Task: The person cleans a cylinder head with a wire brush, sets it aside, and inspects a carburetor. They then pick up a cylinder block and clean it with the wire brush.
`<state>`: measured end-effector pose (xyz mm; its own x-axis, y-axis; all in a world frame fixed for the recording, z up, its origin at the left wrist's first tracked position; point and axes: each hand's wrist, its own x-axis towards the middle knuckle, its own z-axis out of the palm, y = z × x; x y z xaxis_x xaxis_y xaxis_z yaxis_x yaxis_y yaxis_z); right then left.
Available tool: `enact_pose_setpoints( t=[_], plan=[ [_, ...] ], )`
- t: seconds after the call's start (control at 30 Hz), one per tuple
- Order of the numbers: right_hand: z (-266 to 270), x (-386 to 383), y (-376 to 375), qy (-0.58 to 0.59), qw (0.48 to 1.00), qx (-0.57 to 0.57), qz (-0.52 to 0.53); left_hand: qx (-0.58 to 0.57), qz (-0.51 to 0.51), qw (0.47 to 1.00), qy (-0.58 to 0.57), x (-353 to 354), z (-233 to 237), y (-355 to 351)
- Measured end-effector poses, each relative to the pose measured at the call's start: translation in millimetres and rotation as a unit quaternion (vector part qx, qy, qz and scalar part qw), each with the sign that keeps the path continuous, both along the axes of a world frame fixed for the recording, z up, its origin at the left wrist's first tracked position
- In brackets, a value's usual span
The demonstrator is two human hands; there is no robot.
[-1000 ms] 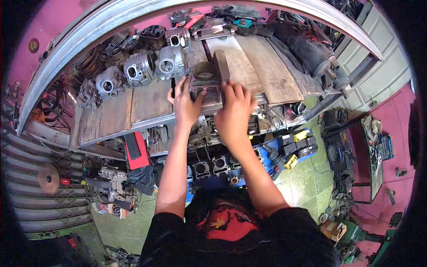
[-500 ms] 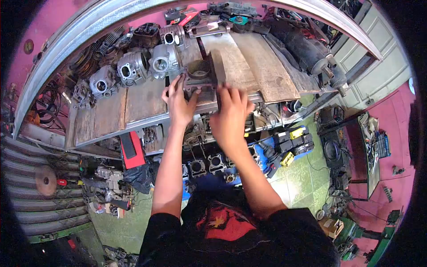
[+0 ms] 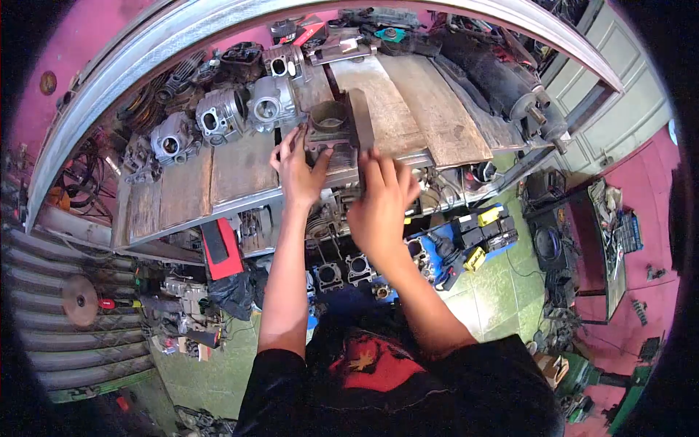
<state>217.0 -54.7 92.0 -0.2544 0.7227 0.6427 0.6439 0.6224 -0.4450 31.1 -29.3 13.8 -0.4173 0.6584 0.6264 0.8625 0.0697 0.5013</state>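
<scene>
On the front edge of the wooden bench top stands a grey engine cylinder block, its round bore facing up. My left hand grips the block's near left side, with the fingers on the left and the thumb toward the front. A dark, flat, rectangular bar stands against the right side of the block. Its near end is in my right hand, fingers over the top and thumb side low. Whether the bar touches the block's face cannot be made out.
Several cylinder heads line the bench to the left. A muffler lies at the back right. Below the bench, more cylinder blocks sit on blue sheeting, beside a red box and yellow-black batteries.
The whole view has shifted slightly to the right. My right hand and the bar show only a small movement, and my left hand stays on the cylinder block.
</scene>
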Motion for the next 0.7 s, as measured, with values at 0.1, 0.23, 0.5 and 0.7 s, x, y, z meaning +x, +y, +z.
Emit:
enact_pose_setpoints(
  t=[0.1,0.23,0.5,0.7],
  plan=[
    [-2.6,13.6,-20.0,-0.025,0.999,-0.019,0.004,0.011,-0.011,1.0,-0.006,2.2,3.2,-1.5],
    [-1.6,-20.6,38.3,0.001,1.0,0.009,-0.024,0.003,0.0,1.0,0.004,1.1,2.2,0.0],
    [-6.3,-1.0,-5.2,-0.018,1.0,0.005,-0.001,-0.005,0.001,1.0,-0.003,1.5,-0.7,0.8],
    [0.1,-14.3,33.0,-0.011,1.0,-0.004,-0.024,-0.01,-0.004,1.0,0.003,-0.5,-4.3,1.1]
  ],
)
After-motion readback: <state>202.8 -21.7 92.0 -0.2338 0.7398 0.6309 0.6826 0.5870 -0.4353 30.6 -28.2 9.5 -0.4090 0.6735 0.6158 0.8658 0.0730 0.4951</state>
